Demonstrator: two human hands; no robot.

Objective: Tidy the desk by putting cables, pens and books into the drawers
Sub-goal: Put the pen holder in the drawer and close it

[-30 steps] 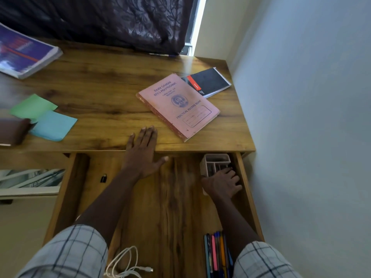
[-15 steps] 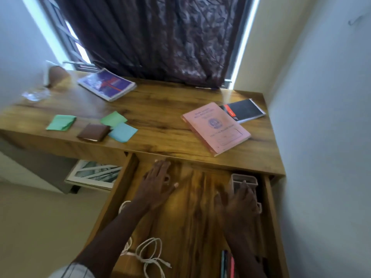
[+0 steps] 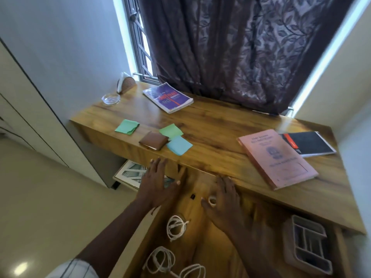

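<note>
The wooden drawer [image 3: 202, 233] stands pulled out under the desk [image 3: 216, 129]. Inside it lie coiled white cables [image 3: 176, 227], a small white roll [image 3: 212, 200] and a grey divided organizer [image 3: 309, 249] at the right. My left hand [image 3: 160, 183] hovers with fingers spread over the drawer's left front corner, just below the desk edge. My right hand [image 3: 224, 199] reaches flat over the drawer, next to the roll. On the desk lie a pink record book [image 3: 279, 157], a black notebook [image 3: 309, 143] and a purple book [image 3: 168, 97].
Green and blue sticky notes [image 3: 172, 137] and a brown wallet [image 3: 153, 143] lie near the desk's front edge. A glass dish [image 3: 110, 98] and a wooden holder [image 3: 126, 85] stand at the back left. Curtain behind, walls close on both sides. A framed picture [image 3: 130, 174] leans below the desk.
My view has swung up and left. Both hands have moved left across the drawer; my right hand left the organizer and now lies beside the white roll.
</note>
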